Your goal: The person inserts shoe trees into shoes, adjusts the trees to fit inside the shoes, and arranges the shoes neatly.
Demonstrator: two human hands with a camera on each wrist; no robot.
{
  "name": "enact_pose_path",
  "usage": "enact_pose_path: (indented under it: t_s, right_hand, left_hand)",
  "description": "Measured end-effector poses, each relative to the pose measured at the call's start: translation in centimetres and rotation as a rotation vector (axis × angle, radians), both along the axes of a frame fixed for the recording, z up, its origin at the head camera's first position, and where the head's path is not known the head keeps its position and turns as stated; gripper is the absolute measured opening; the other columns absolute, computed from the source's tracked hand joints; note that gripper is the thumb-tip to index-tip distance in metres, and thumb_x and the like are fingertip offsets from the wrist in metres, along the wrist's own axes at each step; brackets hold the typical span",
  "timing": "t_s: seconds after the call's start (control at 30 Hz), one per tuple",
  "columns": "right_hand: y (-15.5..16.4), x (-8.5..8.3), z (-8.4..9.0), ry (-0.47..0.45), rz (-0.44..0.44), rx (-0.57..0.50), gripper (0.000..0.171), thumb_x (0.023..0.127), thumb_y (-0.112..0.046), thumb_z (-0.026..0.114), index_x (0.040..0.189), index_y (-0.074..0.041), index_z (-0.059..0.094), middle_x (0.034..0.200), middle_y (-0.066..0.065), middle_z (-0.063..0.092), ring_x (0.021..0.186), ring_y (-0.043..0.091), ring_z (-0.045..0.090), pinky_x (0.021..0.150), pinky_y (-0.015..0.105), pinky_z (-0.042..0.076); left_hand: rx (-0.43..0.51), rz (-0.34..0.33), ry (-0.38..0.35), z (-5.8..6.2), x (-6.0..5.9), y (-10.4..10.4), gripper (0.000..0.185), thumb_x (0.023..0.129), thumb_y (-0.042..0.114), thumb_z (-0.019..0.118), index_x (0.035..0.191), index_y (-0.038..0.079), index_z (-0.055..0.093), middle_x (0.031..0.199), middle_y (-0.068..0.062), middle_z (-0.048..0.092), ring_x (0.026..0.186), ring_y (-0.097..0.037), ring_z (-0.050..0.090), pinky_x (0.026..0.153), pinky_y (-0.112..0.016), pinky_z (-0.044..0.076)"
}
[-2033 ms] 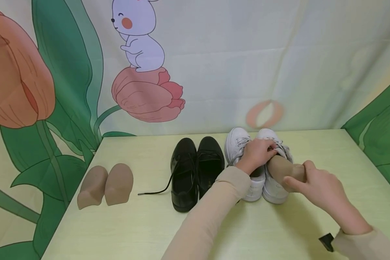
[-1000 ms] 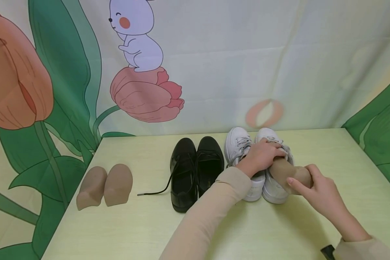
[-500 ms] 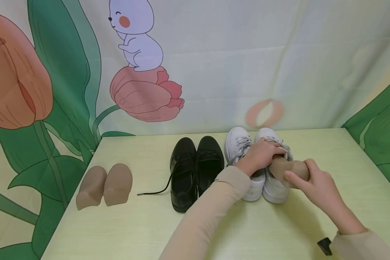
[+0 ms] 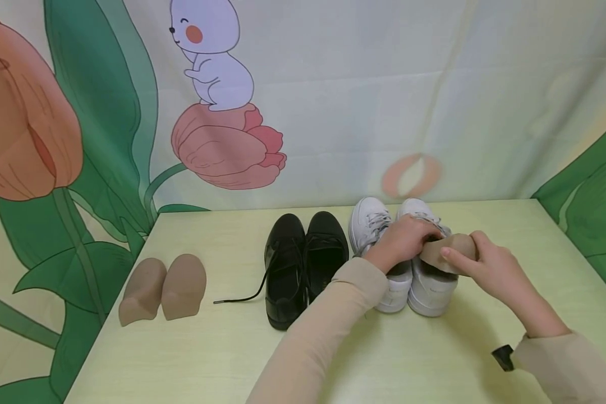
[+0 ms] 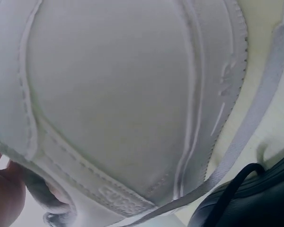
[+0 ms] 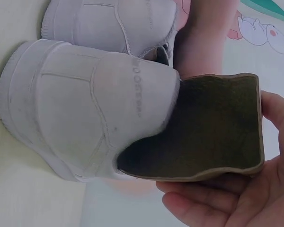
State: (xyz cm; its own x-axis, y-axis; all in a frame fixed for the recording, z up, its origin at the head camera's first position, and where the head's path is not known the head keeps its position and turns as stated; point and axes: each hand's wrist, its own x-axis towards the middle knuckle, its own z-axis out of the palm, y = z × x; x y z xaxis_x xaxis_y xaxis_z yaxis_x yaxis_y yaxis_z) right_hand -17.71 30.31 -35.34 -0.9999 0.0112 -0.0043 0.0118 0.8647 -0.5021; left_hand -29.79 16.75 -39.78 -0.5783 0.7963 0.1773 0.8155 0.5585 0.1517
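My right hand (image 4: pixel 490 266) grips the heel end of a tan hollow shoe form (image 4: pixel 457 245), thumb on the near side. The form's front end points into the mouth of the right-hand white sneaker (image 4: pixel 432 289). Fingers of my left hand (image 4: pixel 406 238) curl at the sneaker's tongue and laces, covering the form's tip. In the right wrist view the dark inside of the form (image 6: pixel 213 127) shows, its lower edge against the sneaker's collar. The other white sneaker (image 4: pixel 368 216) stands alongside, partly under my left wrist.
Two more tan shoe forms (image 4: pixel 184 286) lie at the table's left. A pair of black shoes (image 4: pixel 285 269) stands left of the white pair, a lace (image 4: pixel 242 299) trailing leftward. Behind the table (image 4: pixel 207 359) hangs a printed cloth (image 4: pixel 328 112). A black piece (image 4: pixel 503 358) sits at my right cuff.
My right hand has raised the form's heel end and shifted it away from me, uncovering more of the sneaker's heel. My left hand stays at the tongue, having moved slightly forward earlier.
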Motion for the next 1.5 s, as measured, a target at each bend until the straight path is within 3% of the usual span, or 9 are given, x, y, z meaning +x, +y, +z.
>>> enact_pose_path:
  t_s: [0.1,0.3,0.7,0.9,1.2,1.5]
  right_hand:
    - [0.2,0.0,0.1,-0.019,0.01,-0.003,0.062,0.087,-0.05,0.043,0.109,0.008,0.041,0.079,0.02,0.057,0.064,0.024,0.053,0.051,0.03,0.038]
    - [0.0,0.5,-0.2,-0.02,0.022,-0.003,0.062,0.088,-0.049,0.043,0.109,0.009,0.039,0.074,0.017,0.056,0.062,0.023,0.053,0.051,0.03,0.038]
    - [-1.0,1.6,-1.3,0.08,0.005,0.024,0.052,0.087,-0.045,0.047,0.097,0.005,0.04,0.057,0.007,0.047,0.051,0.017,0.046,0.047,0.028,0.035]
    - [-1.3,1.8,-1.6,0.116,-0.006,0.039,0.051,0.087,-0.045,0.049,0.094,0.005,0.041,0.057,0.007,0.048,0.051,0.018,0.047,0.047,0.028,0.035]
    - [-1.4,1.0,-1.2,0.072,-0.013,0.04,0.058,0.087,-0.048,0.046,0.101,0.008,0.04,0.062,0.012,0.052,0.055,0.021,0.05,0.048,0.03,0.036]
    - [-0.7,-0.1,-0.4,0.004,0.011,0.043,0.068,0.086,-0.051,0.044,0.11,0.013,0.039,0.08,0.027,0.057,0.065,0.03,0.056,0.054,0.037,0.043]
  left_hand:
    - [0.07,0.055,-0.066,-0.1,0.0,-0.1,0.021,0.091,0.018,0.048,0.109,0.022,0.06,0.107,0.01,0.062,0.1,-0.005,0.057,0.084,-0.016,0.042]
    - [0.08,0.138,-0.163,-0.1,-0.1,-0.2,0.022,0.088,0.03,0.052,0.105,0.019,0.06,0.099,0.008,0.063,0.088,-0.005,0.058,0.075,-0.016,0.044]
    - [0.046,0.1,-0.041,-0.1,-0.4,-0.1,0.012,0.089,0.024,0.051,0.088,0.02,0.062,0.084,0.01,0.06,0.075,-0.005,0.053,0.07,-0.018,0.042]
    - [0.07,0.099,-0.081,-0.2,-0.9,-0.3,0.015,0.087,0.02,0.051,0.072,0.017,0.051,0.065,0.006,0.043,0.063,-0.008,0.041,0.058,-0.018,0.031]
    - [0.058,0.122,-0.091,-0.2,-0.9,-0.5,0.013,0.089,0.026,0.05,0.091,0.021,0.062,0.084,0.01,0.061,0.073,-0.005,0.052,0.069,-0.02,0.041]
    - [0.045,0.119,-0.116,0.0,-0.7,-0.3,0.015,0.089,0.027,0.051,0.095,0.021,0.064,0.091,0.01,0.064,0.082,-0.005,0.056,0.074,-0.021,0.043]
